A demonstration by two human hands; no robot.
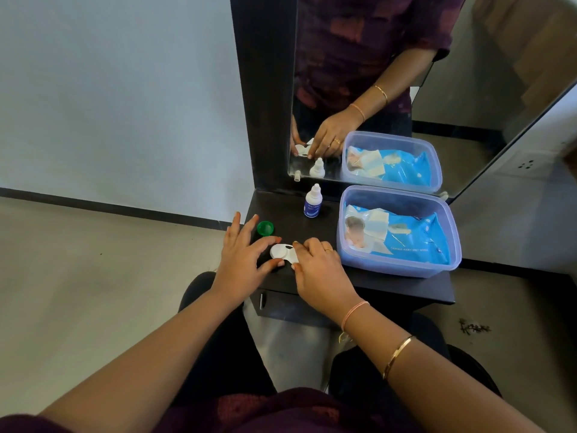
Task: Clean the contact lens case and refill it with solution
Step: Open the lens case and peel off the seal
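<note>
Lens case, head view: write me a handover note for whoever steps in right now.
Left hand: thumb and forefinger pinch the lens case at its left end.
Right hand: fingers curled over its right end; the case rests on the table.
Green cap lies off, behind the left hand.
Solution bottle stands upright by the mirror; wipes pack sits in the tub.
Done: green cap off.
Left: cleaning, refilling, recapping.
</note>
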